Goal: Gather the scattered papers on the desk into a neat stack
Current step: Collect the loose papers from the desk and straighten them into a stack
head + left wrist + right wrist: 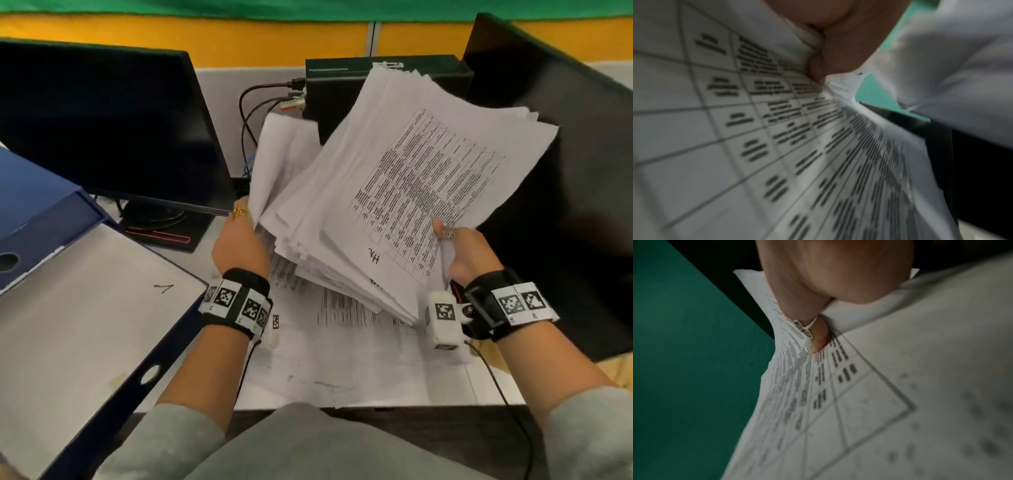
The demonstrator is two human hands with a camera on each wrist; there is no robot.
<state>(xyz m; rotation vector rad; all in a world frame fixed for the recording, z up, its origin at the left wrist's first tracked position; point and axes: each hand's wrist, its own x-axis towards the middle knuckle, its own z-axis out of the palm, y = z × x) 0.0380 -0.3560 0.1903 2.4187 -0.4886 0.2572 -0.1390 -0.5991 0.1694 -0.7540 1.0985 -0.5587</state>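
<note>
A thick, uneven bundle of printed papers (394, 192) is held tilted above the desk in the head view, its top sheet a dense table of text. My left hand (239, 240) grips its left edge, fingers curled behind the sheets (777, 121). At the bundle's lower right corner my right hand (459, 250) pinches it, the ringed thumb on top (813, 340). More printed sheets (342, 349) lie flat on the desk under both wrists, some reaching past the front edge.
A blue ring binder (44, 219) and a big flat folder (85, 342) lie at the left. A dark monitor (102, 120) stands behind them, a black box (383, 89) with cables at the back, another black screen (565, 171) at the right.
</note>
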